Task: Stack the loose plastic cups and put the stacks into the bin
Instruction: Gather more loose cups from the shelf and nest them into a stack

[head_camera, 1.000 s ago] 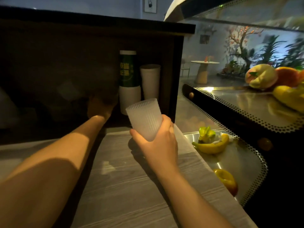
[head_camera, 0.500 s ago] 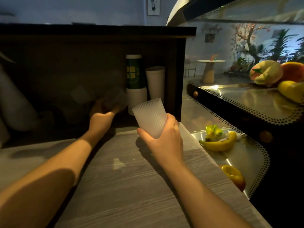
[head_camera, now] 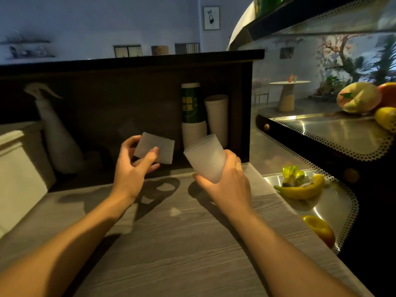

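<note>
Each hand point(head_camera: 130, 172) point(head_camera: 227, 183) grips a cup point(head_camera: 154, 147) point(head_camera: 204, 160) (both empty).

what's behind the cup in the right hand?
Behind the right hand's ribbed cup: a green-banded cup stack and a white cup stack. The cup hides their bases.
</note>
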Action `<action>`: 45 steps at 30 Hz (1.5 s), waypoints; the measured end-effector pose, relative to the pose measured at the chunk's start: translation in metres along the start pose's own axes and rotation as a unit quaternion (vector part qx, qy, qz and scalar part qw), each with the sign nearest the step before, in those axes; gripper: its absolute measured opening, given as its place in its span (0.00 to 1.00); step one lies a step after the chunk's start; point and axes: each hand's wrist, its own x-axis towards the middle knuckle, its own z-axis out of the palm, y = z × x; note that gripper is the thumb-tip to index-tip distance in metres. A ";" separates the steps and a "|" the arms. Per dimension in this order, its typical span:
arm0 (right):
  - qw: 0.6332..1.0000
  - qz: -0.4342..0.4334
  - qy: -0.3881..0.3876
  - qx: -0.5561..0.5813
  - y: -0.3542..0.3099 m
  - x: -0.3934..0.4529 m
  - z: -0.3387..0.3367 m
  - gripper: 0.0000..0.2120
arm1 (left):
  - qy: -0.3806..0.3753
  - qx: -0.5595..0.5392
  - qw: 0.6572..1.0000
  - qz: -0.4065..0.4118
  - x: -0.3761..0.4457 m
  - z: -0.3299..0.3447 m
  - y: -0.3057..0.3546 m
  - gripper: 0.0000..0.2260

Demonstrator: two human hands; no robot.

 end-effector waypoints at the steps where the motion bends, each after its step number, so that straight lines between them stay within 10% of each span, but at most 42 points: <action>1: 1.000 -0.019 -0.003 -0.015 -0.002 -0.001 0.000 0.45 | 0.015 -0.011 1.000 -0.002 -0.003 -0.001 0.007 0.26; 21: 0.982 -0.170 -0.047 -0.062 -0.017 -0.009 0.003 0.41 | -0.113 0.271 0.945 0.142 -0.016 0.007 0.045 0.29; 27: 0.982 -0.175 -0.046 -0.051 -0.013 -0.010 0.001 0.39 | -0.261 0.218 0.940 0.024 -0.035 0.026 0.027 0.30; 39: 0.993 0.028 0.076 0.084 0.008 0.005 0.000 0.40 | -0.014 0.214 0.969 -0.119 0.028 0.006 -0.016 0.14; 45: 0.992 0.031 0.079 0.093 0.010 0.007 0.002 0.40 | 0.009 0.250 0.940 -0.234 0.108 0.035 -0.048 0.23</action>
